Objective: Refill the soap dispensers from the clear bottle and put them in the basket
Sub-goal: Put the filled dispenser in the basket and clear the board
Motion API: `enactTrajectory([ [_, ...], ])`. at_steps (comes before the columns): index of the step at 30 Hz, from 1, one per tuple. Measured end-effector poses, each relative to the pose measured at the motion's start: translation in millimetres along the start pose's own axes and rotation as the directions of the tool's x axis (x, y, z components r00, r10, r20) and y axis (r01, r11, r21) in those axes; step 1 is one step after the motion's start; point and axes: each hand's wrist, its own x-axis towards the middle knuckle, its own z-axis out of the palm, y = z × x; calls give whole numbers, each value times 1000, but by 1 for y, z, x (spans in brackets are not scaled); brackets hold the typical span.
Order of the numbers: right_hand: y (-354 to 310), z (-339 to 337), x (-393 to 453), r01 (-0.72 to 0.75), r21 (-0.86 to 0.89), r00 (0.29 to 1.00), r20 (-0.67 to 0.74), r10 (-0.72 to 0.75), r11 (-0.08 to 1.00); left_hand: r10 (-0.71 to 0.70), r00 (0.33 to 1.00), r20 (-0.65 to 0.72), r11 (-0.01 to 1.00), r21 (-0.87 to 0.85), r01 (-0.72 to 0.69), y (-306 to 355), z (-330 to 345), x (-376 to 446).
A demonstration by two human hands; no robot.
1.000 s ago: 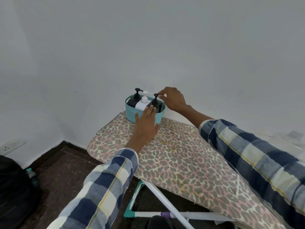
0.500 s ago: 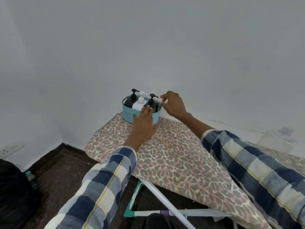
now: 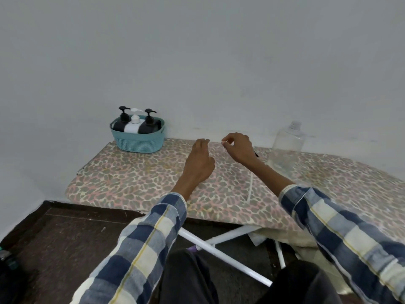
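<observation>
A teal basket (image 3: 140, 142) stands at the far left end of the ironing board (image 3: 135, 178), against the wall. Inside it stand three soap dispensers: a black one (image 3: 121, 123) on the left, a white one (image 3: 133, 126) in the middle, a black one (image 3: 149, 126) on the right. The clear bottle (image 3: 287, 142) stands upright at the board's far right. My left hand (image 3: 198, 161) hovers over the middle of the board, fingers relaxed, holding nothing. My right hand (image 3: 238, 149) floats beside it with loosely curled fingers, empty, left of the bottle.
The white wall runs right behind the board. White metal legs (image 3: 221, 253) cross under the board above a dark floor (image 3: 65, 238). A dark bag (image 3: 8, 275) sits at the lower left.
Both hands have left the basket and drawn back to the right over the board. The view has swung right, so the basket now sits far left and the clear bottle shows fully.
</observation>
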Motion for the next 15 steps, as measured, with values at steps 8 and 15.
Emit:
enactTrajectory([
  [8, 64, -32, -25, -115, -180, 989, 71, 130, 977, -47, 985, 167, 994, -88, 63, 24, 60, -20],
  [15, 77, -15, -23, -157, -357, 964, 149, 222, 921, -73, 988, 138, 994, -72, 84, 19, 72, -23],
])
